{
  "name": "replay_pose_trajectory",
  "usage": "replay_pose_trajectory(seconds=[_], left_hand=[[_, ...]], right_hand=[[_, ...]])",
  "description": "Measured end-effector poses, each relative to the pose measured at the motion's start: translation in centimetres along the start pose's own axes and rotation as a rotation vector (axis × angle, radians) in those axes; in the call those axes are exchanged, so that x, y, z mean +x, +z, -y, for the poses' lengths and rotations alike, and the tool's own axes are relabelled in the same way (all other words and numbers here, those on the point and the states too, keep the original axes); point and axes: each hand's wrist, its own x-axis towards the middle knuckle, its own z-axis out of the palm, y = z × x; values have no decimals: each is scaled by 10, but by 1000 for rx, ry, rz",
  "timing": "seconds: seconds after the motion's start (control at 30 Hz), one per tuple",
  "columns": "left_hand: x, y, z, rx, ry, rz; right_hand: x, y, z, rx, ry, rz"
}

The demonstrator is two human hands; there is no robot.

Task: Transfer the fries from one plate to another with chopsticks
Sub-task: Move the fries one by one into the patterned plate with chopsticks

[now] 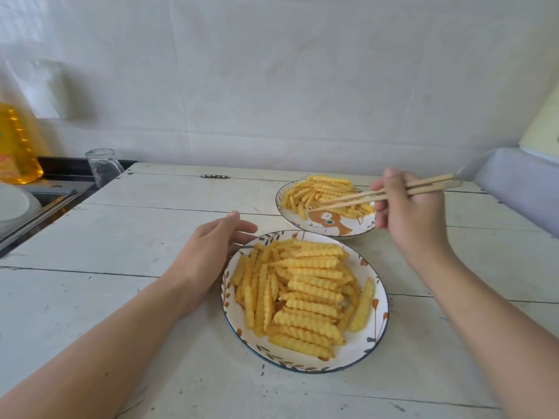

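A near plate (364, 349) with a leaf pattern holds a big heap of crinkle-cut fries (305, 293). My left hand (208, 255) rests against its left rim with fingers straight. Farther back to the right, a second plate (332, 226) with a brown drawing holds a smaller pile of fries (325, 193). My right hand (406, 207) grips a pair of wooden chopsticks (357, 198). Their tips reach left over the far plate, close to the fries there, with no fry visibly between them.
The white plank table (151, 225) ends at a white wall behind. At the far left stand an upturned glass mug (102, 166), a yellow oil bottle (16, 143) and a white bowl (13, 204) by a dark sink edge. A pale covered object (520, 182) sits far right.
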Motion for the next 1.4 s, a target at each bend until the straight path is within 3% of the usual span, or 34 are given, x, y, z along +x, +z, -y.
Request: replay_pose_trajectory(seconds=[0.2,0.33,0.67,0.93,1.07,1.27,1.4], left_hand=[[1,0,0,-3,5,0],[1,0,-1,-4,3,1],[0,1,-1,0,-8,-2],[-1,1,-2,-8,-18,-11],[-1,1,-2,-7,-17,-12],[-1,1,-2,-11,-20,-14],[-1,0,-2,-23,-29,-9]], right_hand=[[-3,26,-7,-152,-141,44],[-8,31,-6,-186,-123,119],[8,-9,15,-61,19,-113],[-3,3,10,-269,-134,54],[3,-9,13,-165,-81,7],[7,-12,6,-98,22,60],[7,-12,17,98,47,-37]])
